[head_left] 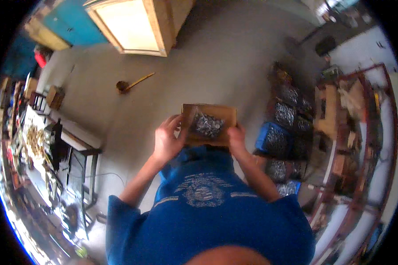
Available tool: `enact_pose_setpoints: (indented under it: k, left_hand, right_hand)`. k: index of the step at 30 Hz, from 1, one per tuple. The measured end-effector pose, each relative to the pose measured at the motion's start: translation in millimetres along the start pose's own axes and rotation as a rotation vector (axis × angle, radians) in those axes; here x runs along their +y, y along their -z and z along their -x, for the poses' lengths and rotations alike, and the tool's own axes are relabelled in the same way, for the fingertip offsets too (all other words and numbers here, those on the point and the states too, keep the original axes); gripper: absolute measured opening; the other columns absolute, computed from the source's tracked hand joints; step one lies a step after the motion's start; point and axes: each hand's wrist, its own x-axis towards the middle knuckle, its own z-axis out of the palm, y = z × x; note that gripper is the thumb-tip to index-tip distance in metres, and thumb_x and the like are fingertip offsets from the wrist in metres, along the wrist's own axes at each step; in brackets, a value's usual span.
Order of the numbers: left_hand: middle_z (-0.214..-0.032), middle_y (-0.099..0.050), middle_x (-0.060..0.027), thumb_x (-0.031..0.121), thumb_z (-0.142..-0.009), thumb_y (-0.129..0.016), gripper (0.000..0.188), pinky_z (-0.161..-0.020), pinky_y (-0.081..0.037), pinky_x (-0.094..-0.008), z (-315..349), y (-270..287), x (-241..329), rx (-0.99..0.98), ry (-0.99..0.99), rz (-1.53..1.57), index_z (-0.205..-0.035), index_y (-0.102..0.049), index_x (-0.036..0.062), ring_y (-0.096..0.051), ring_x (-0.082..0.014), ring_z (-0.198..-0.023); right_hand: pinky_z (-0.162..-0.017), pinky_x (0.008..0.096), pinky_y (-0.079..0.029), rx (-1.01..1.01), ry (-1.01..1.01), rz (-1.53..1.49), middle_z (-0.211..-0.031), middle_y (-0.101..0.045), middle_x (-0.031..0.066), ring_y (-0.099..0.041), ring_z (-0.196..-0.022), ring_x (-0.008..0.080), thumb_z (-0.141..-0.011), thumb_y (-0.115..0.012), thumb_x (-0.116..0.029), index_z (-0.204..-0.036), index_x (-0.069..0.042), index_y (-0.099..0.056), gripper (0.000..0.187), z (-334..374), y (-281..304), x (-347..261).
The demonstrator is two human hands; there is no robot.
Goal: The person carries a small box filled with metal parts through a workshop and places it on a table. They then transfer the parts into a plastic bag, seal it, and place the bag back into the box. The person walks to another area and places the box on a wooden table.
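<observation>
I hold a small brown cardboard box (225, 115) in front of my chest with both hands. Inside it lies a clear plastic bag of small shiny metal parts (207, 125). My left hand (167, 140) grips the box's left side, fingers curled over its edge. My right hand (237, 138) holds the lower right corner. My blue shirt (207, 207) fills the bottom of the view below the box.
Blue crates of bagged metal parts (276, 140) are stacked on the floor to my right, beside metal shelving (367, 145). A workbench with a machine (53, 141) stands at left. A wooden crate (132, 26) and a long-handled tool (130, 84) lie on the grey floor ahead.
</observation>
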Motion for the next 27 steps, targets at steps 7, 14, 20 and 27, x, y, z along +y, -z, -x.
enact_pose_setpoints:
  k: [7,14,20,27]
  left_hand:
    - [-0.073,-0.062,-0.0158,0.019,-0.068,-0.056,0.022,-0.058,-0.049,-0.0426,-33,-5,-2,-0.127,0.601,-0.481,-0.087,-0.059,0.0063,-0.061,-0.0329,-0.069]
    - [-0.073,-0.061,-0.0166,0.017,-0.064,-0.06,0.021,-0.064,-0.049,-0.0421,52,-63,19,0.597,1.091,-0.251,-0.078,-0.056,0.0011,-0.061,-0.033,-0.071]
    - [-0.072,-0.061,-0.0188,0.008,-0.061,-0.06,0.018,-0.063,-0.049,-0.0421,173,-100,65,1.01,1.294,-0.113,-0.075,-0.055,-0.0004,-0.06,-0.0345,-0.072]
    - [-0.072,-0.061,-0.0176,0.007,-0.063,-0.057,0.012,-0.06,-0.049,-0.042,331,-177,76,1.208,1.472,-0.252,-0.073,-0.061,0.0025,-0.061,-0.0318,-0.067]
  right_hand:
    - [-0.078,0.0327,-0.046,-0.456,-0.152,0.199,-0.101,-0.054,0.008,-0.055,-0.087,0.02,-0.068,-0.051,-0.008,-0.11,0.001,-0.049,0.042,-101,-40,2]
    - [-0.08,0.0369,-0.048,-1.076,-0.336,0.311,-0.105,-0.053,0.0099,-0.056,-0.091,0.0238,-0.061,-0.061,-0.024,-0.116,0.002,-0.044,0.063,-103,-59,12]
    - [-0.08,0.0354,-0.046,-1.669,-0.595,0.399,-0.1,-0.056,0.0102,-0.056,-0.087,0.0216,-0.061,-0.067,-0.034,-0.106,0.003,-0.049,0.061,-5,-86,42]
    - [-0.075,0.0326,-0.047,-1.964,-0.548,0.734,-0.092,-0.058,0.0074,-0.057,-0.081,0.0188,-0.067,-0.064,-0.034,-0.102,0.003,-0.051,0.053,151,-58,91]
